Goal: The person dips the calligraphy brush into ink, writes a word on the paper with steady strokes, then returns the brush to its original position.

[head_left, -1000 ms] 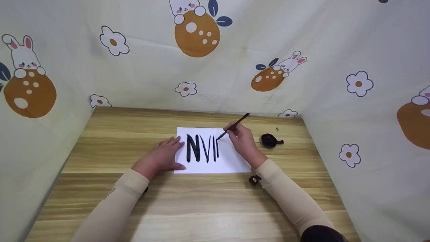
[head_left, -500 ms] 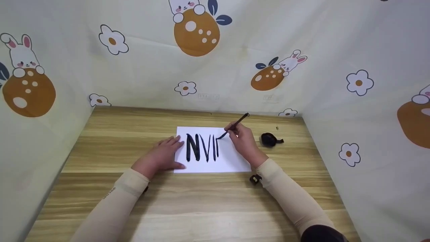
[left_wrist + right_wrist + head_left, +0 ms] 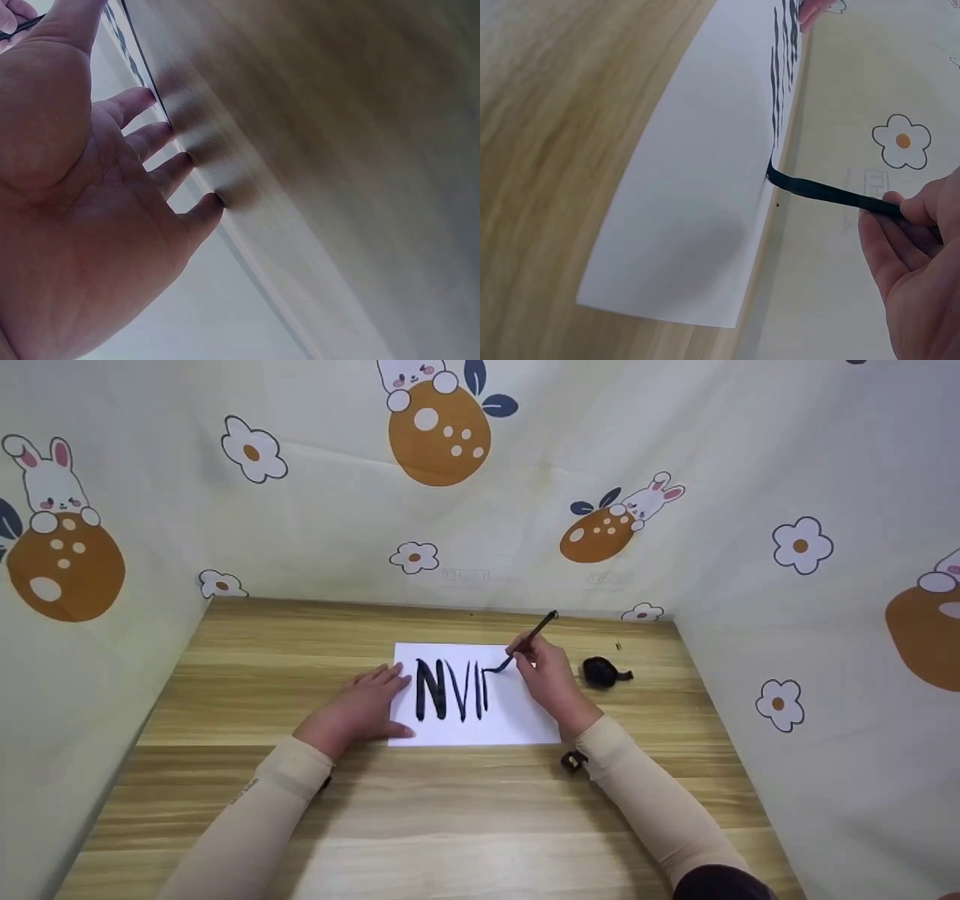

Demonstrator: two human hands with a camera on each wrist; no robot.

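Note:
A dark writing brush [image 3: 536, 631] is pinched between thumb and fingers of my right hand [image 3: 546, 673]. Its tip bends against the white paper [image 3: 525, 712], right of the painted black strokes [image 3: 431, 690], which read like N, V and upright lines. The right wrist view has the brush [image 3: 825, 193] slanting down onto the sheet [image 3: 682, 165]. At the paper's left edge my left hand [image 3: 364, 705] rests with fingers spread, fingertips and thumb on the sheet. Those fingers look straight in the left wrist view, where the left hand [image 3: 112, 202] shows its palm side.
A small round black dish with a short handle [image 3: 600, 673] sits on the wood-grain table [image 3: 450, 817], right of my right hand. A tiny dark speck [image 3: 619, 646] lies behind it. Cloth walls printed with rabbits and flowers [image 3: 300, 525] enclose the table's back and sides.
The right hand has shifted slightly right, drawing the brush tip along from the top of the last upright line and leaving a short black stroke. The left hand stays put.

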